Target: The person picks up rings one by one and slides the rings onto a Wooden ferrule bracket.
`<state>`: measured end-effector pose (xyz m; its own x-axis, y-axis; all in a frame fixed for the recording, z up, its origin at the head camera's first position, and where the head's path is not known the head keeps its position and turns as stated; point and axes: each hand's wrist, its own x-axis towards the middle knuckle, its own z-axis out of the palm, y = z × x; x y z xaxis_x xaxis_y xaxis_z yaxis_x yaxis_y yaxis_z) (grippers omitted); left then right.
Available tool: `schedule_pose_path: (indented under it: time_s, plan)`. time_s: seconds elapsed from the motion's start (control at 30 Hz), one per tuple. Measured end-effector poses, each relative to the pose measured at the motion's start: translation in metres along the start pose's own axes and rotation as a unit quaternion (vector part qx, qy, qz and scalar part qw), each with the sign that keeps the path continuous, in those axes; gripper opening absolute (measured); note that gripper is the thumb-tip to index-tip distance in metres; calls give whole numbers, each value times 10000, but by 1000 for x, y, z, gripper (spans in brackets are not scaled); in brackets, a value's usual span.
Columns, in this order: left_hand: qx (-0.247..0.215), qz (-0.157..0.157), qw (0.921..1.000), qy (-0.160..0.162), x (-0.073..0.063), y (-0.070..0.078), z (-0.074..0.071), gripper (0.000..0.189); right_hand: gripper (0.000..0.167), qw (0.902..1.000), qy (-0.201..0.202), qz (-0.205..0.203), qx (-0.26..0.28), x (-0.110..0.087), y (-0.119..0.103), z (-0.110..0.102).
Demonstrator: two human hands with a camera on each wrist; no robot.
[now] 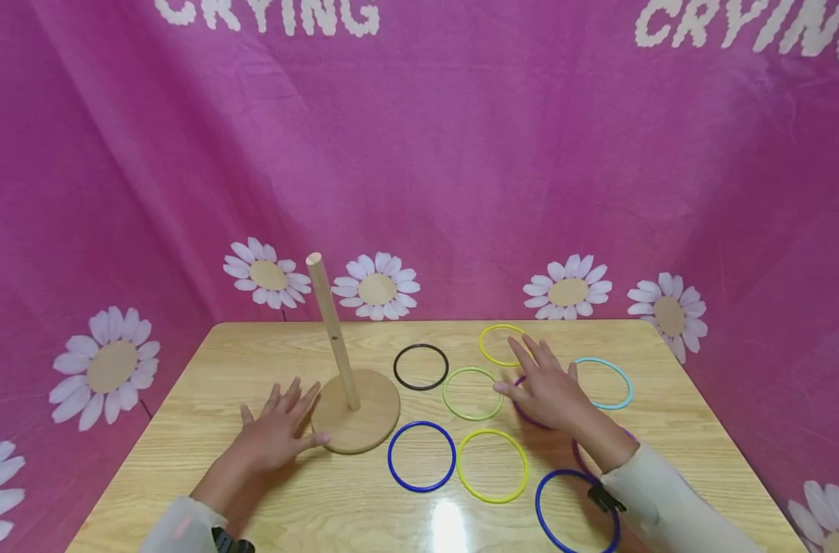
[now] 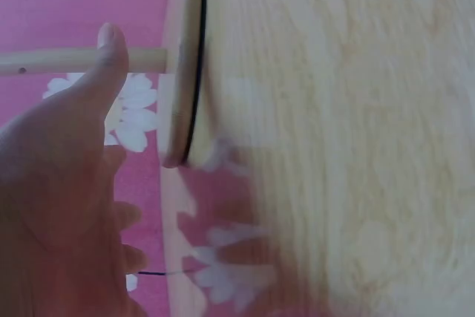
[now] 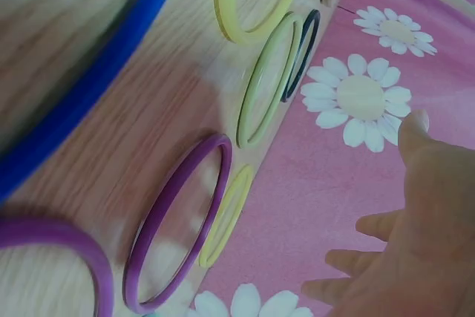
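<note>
A wooden stand, with a round base (image 1: 374, 422) and an upright pole (image 1: 332, 330), is on the left half of the table. My left hand (image 1: 270, 434) is beside the base with fingers spread, its thumb near the rim. In the left wrist view, that hand (image 2: 59, 161) holds nothing. Over the rings on the right, my right hand (image 1: 550, 392) hovers with fingers extended and holds nothing. It partly covers a purple ring (image 1: 523, 415), seen whole in the right wrist view. A green ring (image 1: 472, 369) and a far yellow ring (image 1: 483, 346) lie close to its fingers.
Also flat on the wooden table (image 1: 184, 430) are a black ring (image 1: 421, 346), a blue ring (image 1: 422, 423), a nearer yellow ring (image 1: 491, 432) and a light blue ring (image 1: 629, 392). Another blue ring (image 1: 539, 507) lies near my right sleeve. A pink flowered cloth (image 1: 447, 169) hangs behind.
</note>
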<state>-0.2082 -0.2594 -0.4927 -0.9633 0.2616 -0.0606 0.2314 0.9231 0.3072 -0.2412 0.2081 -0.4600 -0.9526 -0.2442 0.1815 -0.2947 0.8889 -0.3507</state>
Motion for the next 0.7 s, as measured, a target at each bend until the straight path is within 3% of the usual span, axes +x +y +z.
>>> schedule_pose_path:
  time_s: [0.13, 0.37, 0.7]
  plan:
    - [-184, -89, 9992, -355, 2, -3, 3, 99, 85, 9999, -97, -70, 71, 9, 0, 5]
    - [-205, -244, 9973, -662, 5, -7, 7, 98, 87, 9979, -409, -241, 433, 23, -3, 15]
    - [-206, -242, 9974, -642, 4, -7, 11, 96, 84, 9931, -605, -524, 852, 47, -12, 29]
